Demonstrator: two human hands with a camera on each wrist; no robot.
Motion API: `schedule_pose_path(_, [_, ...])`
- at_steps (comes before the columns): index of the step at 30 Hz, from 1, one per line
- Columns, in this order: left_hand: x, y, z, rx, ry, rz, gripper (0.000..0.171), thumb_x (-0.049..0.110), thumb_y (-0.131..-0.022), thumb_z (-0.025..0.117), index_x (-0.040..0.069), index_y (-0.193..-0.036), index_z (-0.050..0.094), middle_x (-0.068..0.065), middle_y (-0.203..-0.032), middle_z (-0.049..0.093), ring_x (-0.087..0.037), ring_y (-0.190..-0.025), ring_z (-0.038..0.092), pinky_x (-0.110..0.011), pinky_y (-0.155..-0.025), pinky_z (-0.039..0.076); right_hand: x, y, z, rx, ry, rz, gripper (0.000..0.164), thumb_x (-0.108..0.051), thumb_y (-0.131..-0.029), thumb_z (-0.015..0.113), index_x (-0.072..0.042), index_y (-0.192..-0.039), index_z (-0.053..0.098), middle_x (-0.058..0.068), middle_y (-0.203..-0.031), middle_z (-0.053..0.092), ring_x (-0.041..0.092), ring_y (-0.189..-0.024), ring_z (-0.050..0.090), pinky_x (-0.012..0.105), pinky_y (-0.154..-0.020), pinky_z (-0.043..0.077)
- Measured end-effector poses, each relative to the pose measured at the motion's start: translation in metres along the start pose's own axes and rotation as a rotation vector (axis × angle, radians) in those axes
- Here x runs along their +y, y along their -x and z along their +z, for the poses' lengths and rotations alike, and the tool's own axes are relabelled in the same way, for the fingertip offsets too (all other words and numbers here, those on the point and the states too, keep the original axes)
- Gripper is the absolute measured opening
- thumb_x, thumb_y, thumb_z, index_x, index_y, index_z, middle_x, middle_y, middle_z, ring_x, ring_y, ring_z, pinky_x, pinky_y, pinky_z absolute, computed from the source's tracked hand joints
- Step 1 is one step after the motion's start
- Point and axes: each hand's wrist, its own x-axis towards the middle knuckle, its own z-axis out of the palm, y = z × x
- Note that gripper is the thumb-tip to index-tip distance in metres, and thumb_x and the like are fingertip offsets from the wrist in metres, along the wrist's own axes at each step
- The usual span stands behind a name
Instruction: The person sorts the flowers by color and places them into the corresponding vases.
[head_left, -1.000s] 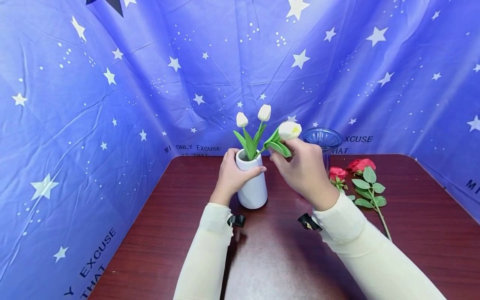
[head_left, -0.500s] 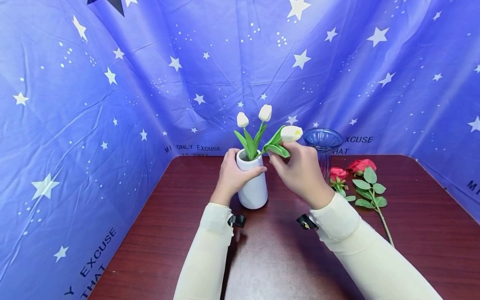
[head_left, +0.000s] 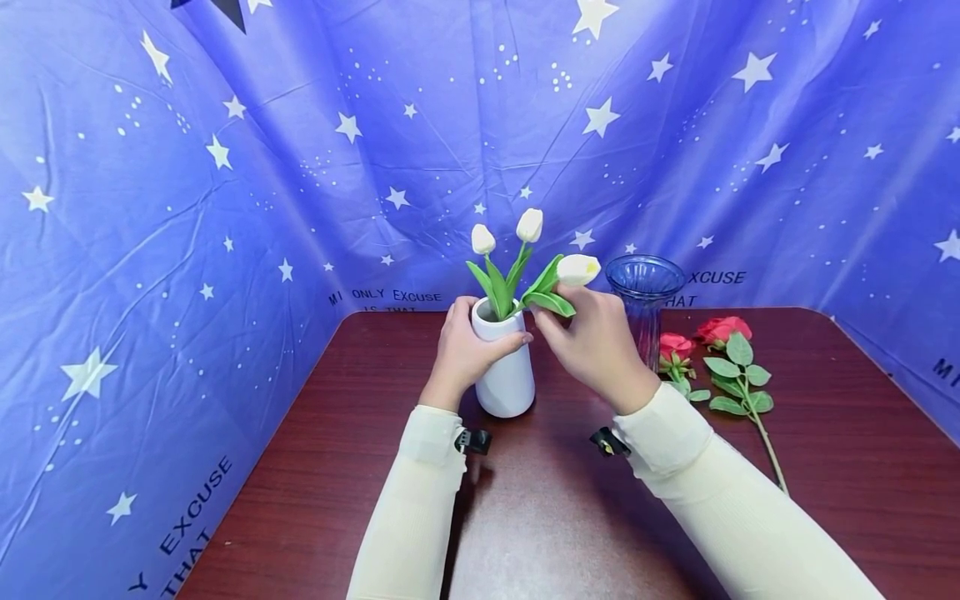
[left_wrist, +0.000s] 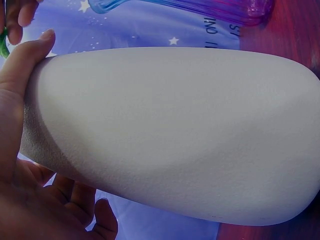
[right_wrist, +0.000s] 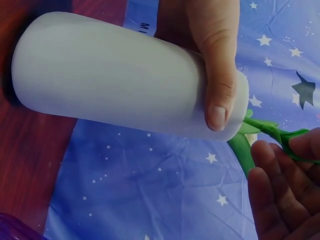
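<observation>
Shift: our right grip (head_left: pixel 596 343), pinching the leaning tulip (head_left: pixel 577 269), has edged slightly left | Support: our left grip (head_left: pixel 463 354) clamps the white vase (head_left: pixel 506 383) | Place: tulip at vase mouth, probably seating

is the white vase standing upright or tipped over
Upright: in the head view, the white vase stands base down on the table, mouth up, the left hand gripping it near the rim.
</observation>
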Motion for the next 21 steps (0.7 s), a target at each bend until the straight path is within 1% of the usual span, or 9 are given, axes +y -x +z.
schedule_pose_path(9, [0.000, -0.001, 0.001, -0.002, -0.010, 0.007, 0.081, 0.058, -0.063, 0.092, 0.017, -0.121, 0.054, 0.001, -0.114, 0.059, -0.018, -0.106, 0.061, -0.040, -0.088, 0.055, 0.002, 0.003, 0.006, -0.022, -0.025, 0.036, 0.014, -0.019, -0.090, 0.077, -0.016, -0.078, 0.069, -0.003, -0.059, 0.049, 0.017, -0.053, 0.042, 0.033, -0.052, 0.034])
schedule_pose_path(13, [-0.001, -0.001, 0.001, 0.000, -0.014, 0.010, 0.081, 0.059, -0.063, 0.092, 0.018, -0.121, 0.054, 0.001, -0.114, 0.058, -0.018, -0.106, 0.061, -0.040, -0.088, 0.055, 0.004, 0.004, 0.009, -0.024, -0.036, 0.057, 0.015, -0.019, -0.090, 0.077, -0.017, -0.078, 0.068, -0.003, -0.059, 0.048, 0.018, -0.054, 0.043, 0.033, -0.053, 0.035])
schedule_pose_path(21, [-0.002, -0.002, 0.001, 0.001, -0.016, 0.005, 0.081, 0.060, -0.063, 0.091, 0.017, -0.121, 0.053, 0.000, -0.114, 0.058, -0.019, -0.105, 0.061, -0.040, -0.087, 0.055, 0.004, 0.004, 0.014, -0.028, -0.050, 0.072, 0.017, -0.019, -0.089, 0.078, -0.016, -0.077, 0.066, -0.002, -0.060, 0.049, 0.019, -0.055, 0.044, 0.034, -0.054, 0.036])
